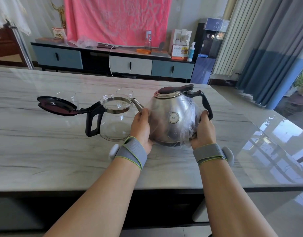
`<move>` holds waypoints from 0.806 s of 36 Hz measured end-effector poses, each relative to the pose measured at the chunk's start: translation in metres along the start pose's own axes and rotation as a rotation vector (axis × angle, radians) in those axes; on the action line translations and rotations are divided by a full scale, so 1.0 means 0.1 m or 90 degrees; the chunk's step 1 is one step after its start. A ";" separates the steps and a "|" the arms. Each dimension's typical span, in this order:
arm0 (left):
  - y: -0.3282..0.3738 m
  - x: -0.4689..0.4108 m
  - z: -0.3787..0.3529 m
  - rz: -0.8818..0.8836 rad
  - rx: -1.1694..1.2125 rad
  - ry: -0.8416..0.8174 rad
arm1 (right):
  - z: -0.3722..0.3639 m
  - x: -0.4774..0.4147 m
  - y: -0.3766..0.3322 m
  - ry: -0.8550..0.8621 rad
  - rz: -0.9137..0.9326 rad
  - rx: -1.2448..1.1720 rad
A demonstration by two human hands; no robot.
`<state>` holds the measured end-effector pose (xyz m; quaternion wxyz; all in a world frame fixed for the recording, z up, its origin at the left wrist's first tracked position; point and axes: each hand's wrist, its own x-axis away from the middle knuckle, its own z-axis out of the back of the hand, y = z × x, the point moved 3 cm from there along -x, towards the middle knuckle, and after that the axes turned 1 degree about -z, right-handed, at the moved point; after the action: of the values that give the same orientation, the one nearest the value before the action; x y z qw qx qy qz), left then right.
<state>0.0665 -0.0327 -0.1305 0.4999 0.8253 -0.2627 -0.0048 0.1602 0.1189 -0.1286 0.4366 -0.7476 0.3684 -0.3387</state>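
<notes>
A round steel kettle point(173, 106) wrapped in clear plastic film sits on the marble table point(44, 159), spout to the left, black handle to the right. My left hand point(141, 129) grips its left side below the spout. My right hand point(203, 130) grips its right side by the handle, fingers curled round the body. Left of it stands a glass jug point(113, 124) with a black handle; its dark lid point(56, 106) is hinged open to the left.
Two clear glasses point(67, 96) point(124, 91) stand behind the jug. The table's front edge runs just below my wrists. Beyond the table are a low cabinet point(113, 64), a water dispenser point(207, 52) and curtains at the right.
</notes>
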 end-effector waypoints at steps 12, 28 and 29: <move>-0.01 0.01 -0.01 -0.001 0.005 -0.008 | -0.01 0.01 -0.03 0.025 0.023 0.016; -0.01 -0.02 -0.02 0.004 0.007 -0.008 | -0.03 0.03 -0.04 0.022 0.026 -0.008; -0.01 -0.02 -0.02 0.005 0.007 -0.009 | -0.03 0.03 -0.03 0.023 0.027 -0.008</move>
<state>0.0662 -0.0302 -0.1311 0.4932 0.8271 -0.2694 -0.0075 0.1603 0.1168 -0.1240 0.4326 -0.7360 0.3939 -0.3406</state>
